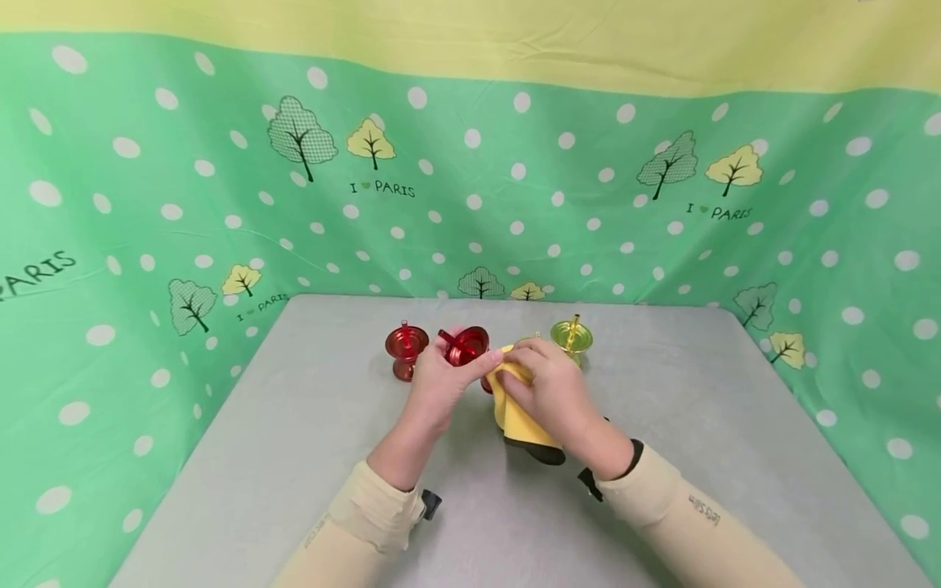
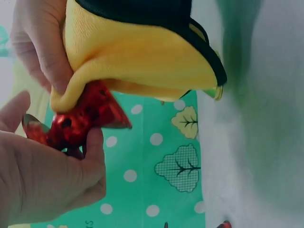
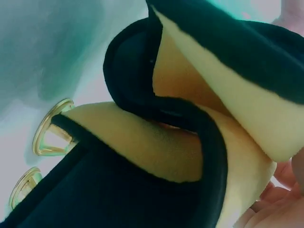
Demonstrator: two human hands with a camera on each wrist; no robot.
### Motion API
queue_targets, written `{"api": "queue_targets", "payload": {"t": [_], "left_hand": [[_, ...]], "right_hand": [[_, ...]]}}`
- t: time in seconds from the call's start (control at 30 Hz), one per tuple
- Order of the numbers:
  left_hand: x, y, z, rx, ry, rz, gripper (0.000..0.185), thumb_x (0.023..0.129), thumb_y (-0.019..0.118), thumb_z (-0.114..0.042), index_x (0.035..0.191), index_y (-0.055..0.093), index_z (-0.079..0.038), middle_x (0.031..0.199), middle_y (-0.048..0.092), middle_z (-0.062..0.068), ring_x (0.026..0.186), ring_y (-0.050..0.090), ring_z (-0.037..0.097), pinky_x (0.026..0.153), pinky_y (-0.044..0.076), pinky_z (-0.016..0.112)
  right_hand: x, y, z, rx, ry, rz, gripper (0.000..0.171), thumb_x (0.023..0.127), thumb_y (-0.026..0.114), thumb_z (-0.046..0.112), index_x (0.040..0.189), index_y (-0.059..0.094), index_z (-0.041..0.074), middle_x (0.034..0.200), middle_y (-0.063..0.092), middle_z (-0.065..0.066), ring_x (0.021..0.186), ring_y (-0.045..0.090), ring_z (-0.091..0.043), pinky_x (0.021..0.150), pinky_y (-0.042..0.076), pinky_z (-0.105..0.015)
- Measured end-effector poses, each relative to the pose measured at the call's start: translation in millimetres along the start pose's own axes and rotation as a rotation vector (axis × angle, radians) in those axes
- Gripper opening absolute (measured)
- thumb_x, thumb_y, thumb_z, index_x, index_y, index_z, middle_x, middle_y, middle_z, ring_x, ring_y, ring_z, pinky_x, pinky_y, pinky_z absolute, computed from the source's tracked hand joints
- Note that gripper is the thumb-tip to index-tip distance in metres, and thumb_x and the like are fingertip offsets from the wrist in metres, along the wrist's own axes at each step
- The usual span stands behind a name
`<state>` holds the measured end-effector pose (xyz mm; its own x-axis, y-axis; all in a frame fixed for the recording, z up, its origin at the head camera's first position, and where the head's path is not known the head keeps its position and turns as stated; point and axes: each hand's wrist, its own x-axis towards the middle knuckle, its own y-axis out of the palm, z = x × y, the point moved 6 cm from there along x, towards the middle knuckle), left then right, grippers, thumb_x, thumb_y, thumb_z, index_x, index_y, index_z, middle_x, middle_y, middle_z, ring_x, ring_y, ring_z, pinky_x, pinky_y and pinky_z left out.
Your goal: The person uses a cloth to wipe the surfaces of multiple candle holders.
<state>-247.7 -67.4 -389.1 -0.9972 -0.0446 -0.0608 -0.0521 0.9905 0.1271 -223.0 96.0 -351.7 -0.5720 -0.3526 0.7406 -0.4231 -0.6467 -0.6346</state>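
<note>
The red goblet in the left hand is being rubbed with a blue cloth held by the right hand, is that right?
Not quite: the cloth is yellow with a black edge, as the head view shows. Otherwise yes: the left hand grips the red goblet and the right hand holds the cloth against it.

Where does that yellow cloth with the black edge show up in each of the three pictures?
Head view: the yellow cloth is at table centre, under the right hand, against the red cup that the left hand holds.
Left wrist view: the cloth fills the top, pinched onto the red cup.
Right wrist view: the cloth fills most of the frame.
Shared landmark: the cloth's black edging.
</note>
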Motion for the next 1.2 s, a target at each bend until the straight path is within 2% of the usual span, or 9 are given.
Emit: {"api": "queue_targets", "payload": {"t": [0.23, 0.33, 0.43, 0.57, 0.63, 0.8, 1.0, 1.13, 1.2], "left_hand": [[4.1, -0.2, -5.0, 0.084, 0.041, 0.16, 0.073, 0.086, 0.09, -0.016, 0.15, 0.055, -0.015, 0.143, 0.065, 0.009, 0.133, 0.063, 0.026, 0.103, 0.06, 0.034], [6.6, -1.5, -8.9, 0.116, 0.088, 0.174, 0.067, 0.083, 0.093, -0.02, 0.143, 0.062, -0.015, 0.136, 0.071, 0.006, 0.127, 0.067, 0.023, 0.099, 0.062, 0.033], [7.2, -5.1, -11.6, 0.182, 0.133, 0.097, 0.07, 0.081, 0.095, -0.031, 0.141, 0.065, -0.013, 0.13, 0.074, 0.006, 0.119, 0.071, 0.022, 0.093, 0.064, 0.034], [5.6, -9.7, -11.8, 0.215, 0.159, -0.032, 0.08, 0.079, 0.096, -0.037, 0.148, 0.062, -0.013, 0.13, 0.074, 0.009, 0.117, 0.073, 0.024, 0.091, 0.066, 0.038], [5.3, -9.9, -12.0, 0.185, 0.16, -0.054, 0.081, 0.08, 0.096, -0.034, 0.149, 0.061, -0.012, 0.132, 0.074, 0.011, 0.12, 0.072, 0.025, 0.094, 0.065, 0.04], [5.4, -7.1, -13.5, 0.095, 0.129, -0.055, 0.086, 0.08, 0.096, -0.028, 0.152, 0.055, -0.007, 0.137, 0.072, 0.009, 0.125, 0.071, 0.025, 0.1, 0.063, 0.038], [4.2, -2.7, -11.8, -0.052, 0.068, -0.11, 0.091, 0.079, 0.097, -0.02, 0.155, 0.049, -0.003, 0.143, 0.067, 0.014, 0.127, 0.069, 0.028, 0.097, 0.064, 0.036], [4.2, -2.1, -8.2, -0.094, 0.026, -0.18, 0.095, 0.081, 0.096, -0.024, 0.155, 0.042, 0.001, 0.147, 0.061, 0.016, 0.13, 0.066, 0.029, 0.103, 0.061, 0.04], [4.7, -1.3, -5.7, -0.119, 0.012, -0.204, 0.096, 0.081, 0.096, -0.025, 0.154, 0.04, 0.003, 0.148, 0.059, 0.017, 0.131, 0.065, 0.029, 0.105, 0.06, 0.04]], "right_hand": [[7.2, -5.5, -14.0, 0.118, 0.114, 0.068, 0.019, 0.084, 0.09, 0.009, 0.097, 0.081, -0.001, 0.098, 0.079, -0.014, 0.093, 0.077, -0.029, 0.079, 0.067, -0.041], [10.1, -7.9, -17.6, 0.17, 0.177, 0.091, 0.019, 0.085, 0.09, 0.009, 0.099, 0.082, -0.001, 0.1, 0.08, -0.014, 0.096, 0.077, -0.029, 0.079, 0.066, -0.042], [10.4, -7.2, -14.1, 0.204, 0.178, 0.103, 0.018, 0.086, 0.089, 0.009, 0.1, 0.082, 0.0, 0.1, 0.08, -0.012, 0.096, 0.076, -0.026, 0.08, 0.065, -0.041], [5.4, -1.9, 0.2, 0.244, 0.083, 0.105, 0.017, 0.087, 0.088, 0.01, 0.101, 0.082, 0.002, 0.099, 0.079, -0.009, 0.094, 0.074, -0.023, 0.077, 0.065, -0.035], [4.4, 0.2, 2.3, 0.248, 0.067, 0.084, 0.017, 0.086, 0.089, 0.009, 0.1, 0.082, 0.002, 0.097, 0.079, -0.009, 0.092, 0.074, -0.023, 0.075, 0.064, -0.034], [7.3, 0.6, -9.8, 0.195, 0.164, 0.048, 0.017, 0.085, 0.089, 0.01, 0.098, 0.082, 0.002, 0.095, 0.08, -0.01, 0.091, 0.075, -0.023, 0.074, 0.064, -0.036], [4.5, 0.4, 5.3, 0.137, 0.028, 0.013, 0.02, 0.083, 0.091, 0.009, 0.099, 0.081, 0.001, 0.097, 0.077, -0.011, 0.089, 0.074, -0.024, 0.074, 0.065, -0.035], [8.1, -3.6, -1.9, 0.049, 0.067, -0.073, 0.023, 0.081, 0.093, 0.01, 0.097, 0.08, -0.001, 0.096, 0.077, -0.013, 0.086, 0.076, -0.027, 0.073, 0.066, -0.037], [6.6, -1.9, 0.7, -0.009, 0.037, -0.086, 0.024, 0.081, 0.093, 0.012, 0.098, 0.08, 0.0, 0.096, 0.077, -0.013, 0.087, 0.076, -0.028, 0.075, 0.066, -0.038]]}}
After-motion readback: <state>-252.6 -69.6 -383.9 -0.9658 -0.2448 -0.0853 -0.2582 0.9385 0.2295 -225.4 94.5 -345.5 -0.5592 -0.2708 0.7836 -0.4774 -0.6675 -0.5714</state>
